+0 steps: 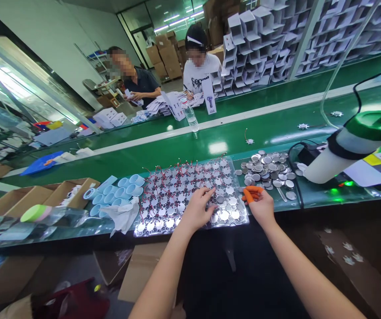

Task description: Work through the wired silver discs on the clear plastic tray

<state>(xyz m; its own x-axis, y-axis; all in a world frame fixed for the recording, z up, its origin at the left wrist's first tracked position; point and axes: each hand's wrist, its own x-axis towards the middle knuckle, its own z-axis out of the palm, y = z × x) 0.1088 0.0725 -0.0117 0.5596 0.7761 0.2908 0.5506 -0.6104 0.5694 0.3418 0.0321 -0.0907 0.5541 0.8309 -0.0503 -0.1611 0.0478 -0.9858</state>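
A clear tray [150,221] of several round star-edged LED boards with red wires lies at the near edge of the bench. My left hand [199,209] rests on the tray with its fingers spread flat over the boards. My right hand [260,204] sits just right of the tray, wearing orange finger cots on thumb and forefinger; those two fingers are pinched together on something I cannot make out. A heap of round silver metal discs [269,170] lies just beyond my right hand.
Pale blue tape rolls [117,192] and a crumpled white cloth [123,215] lie left of the tray, with open cardboard boxes [44,192] further left. A white tool with a green top [353,144] stands at right. Two people work across the green conveyor [210,144].
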